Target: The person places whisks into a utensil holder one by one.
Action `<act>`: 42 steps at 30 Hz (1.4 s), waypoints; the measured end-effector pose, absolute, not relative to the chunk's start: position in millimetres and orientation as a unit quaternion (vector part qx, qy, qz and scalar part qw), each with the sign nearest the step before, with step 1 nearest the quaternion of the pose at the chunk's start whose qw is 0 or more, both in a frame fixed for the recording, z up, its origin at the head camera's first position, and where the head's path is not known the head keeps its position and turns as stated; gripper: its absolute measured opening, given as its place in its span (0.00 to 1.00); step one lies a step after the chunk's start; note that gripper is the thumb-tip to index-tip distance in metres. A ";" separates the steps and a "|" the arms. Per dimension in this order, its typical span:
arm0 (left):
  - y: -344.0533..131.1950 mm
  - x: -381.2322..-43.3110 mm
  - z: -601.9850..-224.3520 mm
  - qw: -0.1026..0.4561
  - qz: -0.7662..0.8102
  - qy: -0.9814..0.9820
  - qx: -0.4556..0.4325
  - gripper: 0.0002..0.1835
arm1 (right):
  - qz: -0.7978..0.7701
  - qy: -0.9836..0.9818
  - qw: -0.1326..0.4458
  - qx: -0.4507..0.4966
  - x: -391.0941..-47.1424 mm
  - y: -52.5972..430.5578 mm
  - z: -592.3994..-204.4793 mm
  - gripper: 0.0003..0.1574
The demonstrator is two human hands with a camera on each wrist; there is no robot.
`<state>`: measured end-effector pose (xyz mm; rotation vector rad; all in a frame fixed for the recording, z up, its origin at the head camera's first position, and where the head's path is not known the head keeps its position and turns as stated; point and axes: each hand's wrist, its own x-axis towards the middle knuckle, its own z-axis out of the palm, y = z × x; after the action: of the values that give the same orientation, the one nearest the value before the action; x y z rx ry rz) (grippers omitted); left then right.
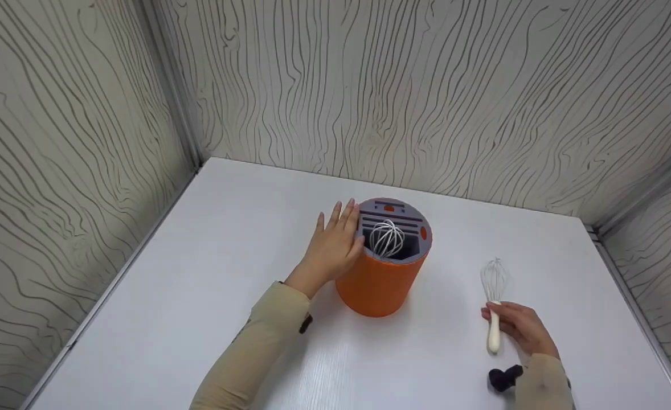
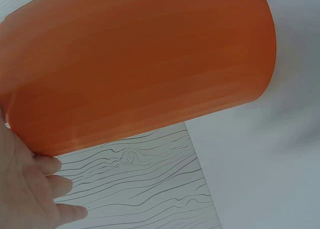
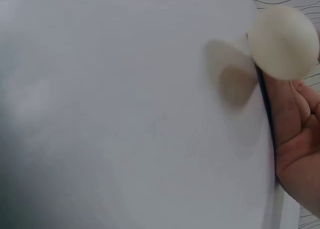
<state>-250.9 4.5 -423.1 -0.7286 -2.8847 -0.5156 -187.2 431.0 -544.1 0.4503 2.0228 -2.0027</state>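
In the head view, an orange cylindrical utensil holder [image 1: 376, 287] with a grey slotted top stands upright on the white table. The wire head of one whisk [image 1: 387, 239] sticks up out of its large opening. My left hand [image 1: 331, 247] lies with straight fingers against the left side of the holder's rim. Over the right part of the table, my right hand [image 1: 522, 324] pinches a second whisk [image 1: 494, 330] by its cream handle, wires pointing away from me. The rounded handle end [image 3: 283, 43] fills the top right of the right wrist view.
The white table [image 1: 227, 228] is bordered by panels with a wood-grain line pattern [image 1: 324, 85] at the back and both sides. A black wrist camera [image 1: 505, 378] juts out from my right sleeve.
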 end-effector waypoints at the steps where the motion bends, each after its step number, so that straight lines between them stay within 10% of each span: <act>1: 4.5 -250.7 -422.9 0.060 -0.170 -0.954 -0.241 0.34 | -0.690 0.695 0.130 0.153 -187.2 431.3 -544.0 0.16; 42: 5.0 -249.9 -422.1 0.058 -0.172 -0.955 -0.235 0.34 | -0.706 0.676 0.138 0.162 -188.4 432.0 -544.7 0.13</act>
<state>-249.9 5.0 -422.1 -0.7124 -2.8940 -0.5203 -188.4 432.0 -544.7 0.4696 1.9552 -2.0413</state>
